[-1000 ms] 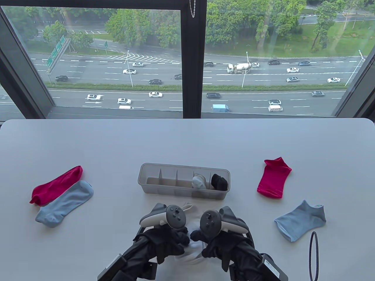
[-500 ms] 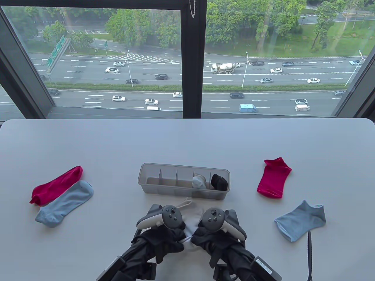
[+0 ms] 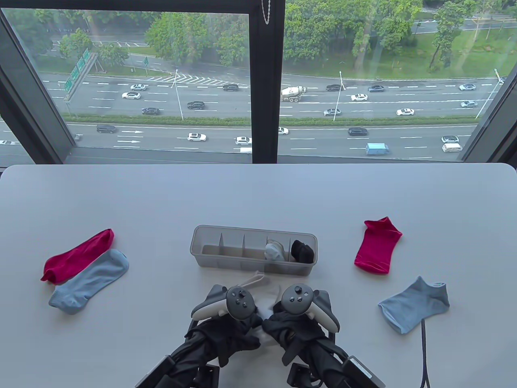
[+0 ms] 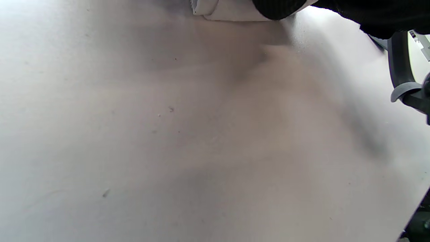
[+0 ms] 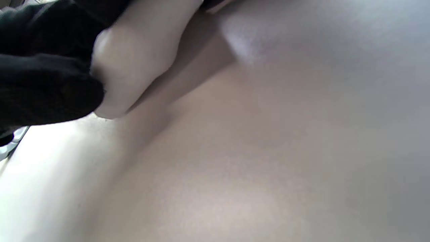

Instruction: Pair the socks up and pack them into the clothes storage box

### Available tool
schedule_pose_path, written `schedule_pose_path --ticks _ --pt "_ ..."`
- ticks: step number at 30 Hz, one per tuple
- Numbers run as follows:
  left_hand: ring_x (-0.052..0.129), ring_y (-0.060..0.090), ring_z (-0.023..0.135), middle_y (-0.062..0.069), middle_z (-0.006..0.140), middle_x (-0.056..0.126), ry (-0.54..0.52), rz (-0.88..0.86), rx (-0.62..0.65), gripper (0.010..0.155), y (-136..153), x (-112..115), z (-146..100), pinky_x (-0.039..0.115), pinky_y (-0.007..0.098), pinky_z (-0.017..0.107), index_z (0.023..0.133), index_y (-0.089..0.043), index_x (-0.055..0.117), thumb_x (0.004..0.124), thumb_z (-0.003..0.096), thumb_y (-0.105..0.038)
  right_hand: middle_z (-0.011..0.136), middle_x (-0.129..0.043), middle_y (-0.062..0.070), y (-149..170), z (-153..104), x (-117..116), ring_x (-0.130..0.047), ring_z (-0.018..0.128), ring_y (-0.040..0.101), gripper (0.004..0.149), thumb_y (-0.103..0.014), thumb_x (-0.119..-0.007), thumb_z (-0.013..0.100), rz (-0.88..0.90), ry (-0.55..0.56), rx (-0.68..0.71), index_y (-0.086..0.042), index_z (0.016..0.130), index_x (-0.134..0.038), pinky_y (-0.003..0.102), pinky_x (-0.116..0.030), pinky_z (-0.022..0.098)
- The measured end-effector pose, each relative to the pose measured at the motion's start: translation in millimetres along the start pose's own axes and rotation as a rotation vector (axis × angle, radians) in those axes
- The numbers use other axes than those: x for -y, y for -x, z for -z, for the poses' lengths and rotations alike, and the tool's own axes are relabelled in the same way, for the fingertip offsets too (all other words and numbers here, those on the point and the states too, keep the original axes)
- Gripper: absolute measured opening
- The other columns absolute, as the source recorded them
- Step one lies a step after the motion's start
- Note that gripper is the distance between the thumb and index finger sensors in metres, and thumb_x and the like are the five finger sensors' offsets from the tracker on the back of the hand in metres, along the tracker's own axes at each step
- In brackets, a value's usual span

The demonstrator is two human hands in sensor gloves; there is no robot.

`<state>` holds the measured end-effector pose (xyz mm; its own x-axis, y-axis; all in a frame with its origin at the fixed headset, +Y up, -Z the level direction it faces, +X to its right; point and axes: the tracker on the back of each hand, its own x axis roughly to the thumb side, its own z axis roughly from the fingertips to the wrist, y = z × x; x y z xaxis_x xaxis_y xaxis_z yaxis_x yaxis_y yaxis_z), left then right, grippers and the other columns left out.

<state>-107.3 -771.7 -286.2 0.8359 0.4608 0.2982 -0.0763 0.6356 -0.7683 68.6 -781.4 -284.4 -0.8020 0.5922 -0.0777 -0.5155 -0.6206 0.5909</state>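
Both gloved hands sit close together near the table's front edge, just before the clear storage box (image 3: 202, 258). My left hand (image 3: 242, 327) and right hand (image 3: 278, 323) both grip a white sock bundle (image 3: 264, 309), mostly hidden under them; its cuff (image 3: 252, 279) pokes out toward the box. The right wrist view shows the white sock (image 5: 134, 64) pinched by dark fingers (image 5: 47, 94). In the box lie a grey-white pair (image 3: 274, 251) and a black pair (image 3: 303, 251). Loose socks: red (image 3: 76, 254) and light blue (image 3: 91, 281) at left, red (image 3: 377, 246) and light blue (image 3: 414, 304) at right.
The box's three left compartments hold nothing. A dark cord loop (image 3: 423, 355) hangs at the lower right by the blue sock. The white table (image 3: 258, 194) ends at a window behind.
Both hands have shifted forward toward the box and drawn closer, bunching the white sock so that less of it shows between them.
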Motion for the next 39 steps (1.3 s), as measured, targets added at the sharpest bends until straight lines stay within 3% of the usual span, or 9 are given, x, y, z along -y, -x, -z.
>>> schedule_pose_path --ticks 4,7,12,16,19,23,27,34,39 --pt "0.001 0.049 0.105 0.01 0.118 0.015 -0.007 -0.035 0.021 0.042 1.3 -3.4 0.5 0.013 0.074 0.07 0.1 -0.01 0.058 0.057 0.0608 -0.025 0.108 -0.032 0.01 1.6 -1.1 0.8 -0.014 0.1 0.031 0.044 -0.043 -0.065 0.053 -0.002 -0.005 0.028 -0.022 0.091 -0.067 0.052 -0.018 0.074" --pt "0.0 0.049 0.104 0.01 0.118 0.015 0.004 -0.067 0.038 0.043 4.2 -5.0 0.5 0.011 0.073 0.069 0.1 -0.006 0.058 0.053 0.0609 -0.023 0.109 -0.012 0.015 5.4 -1.0 -2.6 0.003 0.096 0.034 0.063 -0.047 -0.07 0.048 0.016 -0.174 0.113 -0.028 0.104 -0.046 0.053 -0.005 0.07" --pt "-0.001 0.05 0.104 0.017 0.118 0.014 0.016 -0.158 0.075 0.046 5.8 -6.4 -0.7 0.01 0.074 0.069 0.099 0.0 0.054 0.049 0.061 -0.025 0.109 -0.021 0.012 2.0 0.6 0.5 -0.005 0.099 0.033 0.042 -0.043 -0.066 0.05 -0.044 -0.101 0.074 -0.03 0.089 -0.067 0.053 -0.012 0.073" --pt "-0.002 0.049 0.105 0.017 0.117 0.01 -0.007 -0.11 0.041 0.065 2.5 -3.3 -0.3 0.007 0.074 0.069 0.107 -0.013 0.025 0.062 0.0586 -0.034 0.108 -0.021 0.011 5.4 1.5 1.3 -0.003 0.098 0.03 0.041 -0.042 -0.058 0.053 0.073 -0.1 0.06 -0.024 0.088 -0.068 0.05 -0.008 0.072" --pt "0.015 0.05 0.109 0.016 0.118 0.03 -0.137 -0.05 0.035 0.045 -2.7 -6.1 -1.4 0.016 0.075 0.071 0.1 -0.006 0.055 0.06 0.0597 -0.025 0.108 -0.021 0.011 5.9 1.8 2.0 -0.003 0.098 0.029 0.041 -0.041 -0.055 0.054 0.095 -0.11 0.056 -0.02 0.086 -0.07 0.05 -0.007 0.071" --pt "0.015 0.049 0.109 0.015 0.118 0.03 -0.125 -0.065 0.046 0.044 -0.5 -4.6 -1.7 0.017 0.075 0.071 0.099 -0.004 0.058 0.055 0.0603 -0.025 0.109 -0.018 0.012 8.7 1.5 0.6 -0.001 0.098 0.03 0.063 -0.048 -0.063 0.049 0.075 -0.122 0.09 -0.017 0.102 -0.047 0.05 -0.006 0.072" --pt "0.005 0.048 0.107 0.014 0.118 0.019 -0.057 -0.09 0.051 0.046 1.9 -2.8 1.1 0.013 0.074 0.071 0.099 -0.003 0.049 0.05 0.0598 -0.028 0.109 -0.018 0.011 6.6 1.4 -0.6 -0.002 0.098 0.03 0.045 -0.044 -0.06 0.051 0.021 -0.096 0.076 -0.032 0.094 -0.055 0.05 -0.008 0.072" --pt "0.007 0.048 0.107 0.016 0.116 0.019 -0.095 -0.068 0.047 0.066 0.3 -2.0 1.4 0.014 0.073 0.071 0.107 -0.016 0.02 0.061 0.0591 -0.032 0.108 -0.017 0.009 5.5 1.4 -1.9 0.001 0.097 0.029 0.042 -0.044 -0.05 0.054 0.052 -0.109 0.059 -0.025 0.088 -0.065 0.05 -0.005 0.071" --pt "0.014 0.048 0.108 0.015 0.116 0.029 -0.12 -0.075 0.06 0.046 0.0 -2.9 0.8 0.02 0.072 0.072 0.099 -0.002 0.055 0.055 0.0598 -0.026 0.109 -0.019 0.01 6.7 0.9 0.0 0.0 0.098 0.029 0.046 -0.047 -0.053 0.053 0.079 -0.107 0.062 -0.02 0.088 -0.066 0.049 -0.005 0.071"
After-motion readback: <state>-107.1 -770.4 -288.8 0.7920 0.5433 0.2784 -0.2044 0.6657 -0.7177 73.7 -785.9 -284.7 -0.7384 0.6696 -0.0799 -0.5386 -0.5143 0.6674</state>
